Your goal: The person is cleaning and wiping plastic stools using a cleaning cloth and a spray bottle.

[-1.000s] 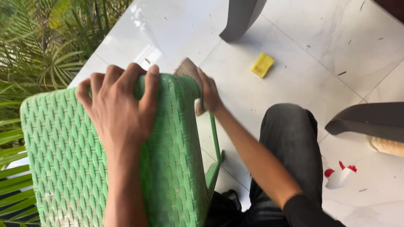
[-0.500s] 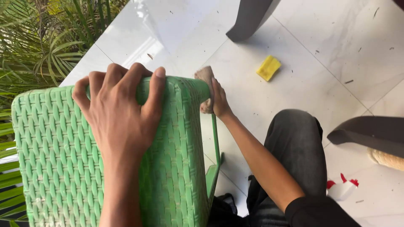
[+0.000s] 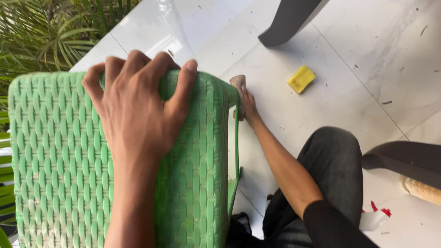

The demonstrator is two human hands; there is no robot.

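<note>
A green woven plastic chair (image 3: pixel 55 151) fills the lower left, its top edge turned toward the camera. My left hand (image 3: pixel 138 105) lies flat on it, fingers curled over the far edge and gripping it. My right hand (image 3: pixel 245 103) reaches past the chair's right side and holds a small brownish cloth or pad (image 3: pixel 238 82) against the chair's corner. The right hand is partly hidden behind the chair's edge.
A yellow sponge (image 3: pixel 301 79) lies on the white tiled floor (image 3: pixel 349 50). Dark chair legs stand at the top (image 3: pixel 287 20) and at the right (image 3: pixel 404 158). A white spray bottle with a red trigger (image 3: pixel 374 217) lies near my knee. Green plants (image 3: pixel 41 32) border the left.
The view has shifted closer over the chair. My right hand with the pad has slid along the chair's right corner. My left hand keeps its grip on the top edge.
</note>
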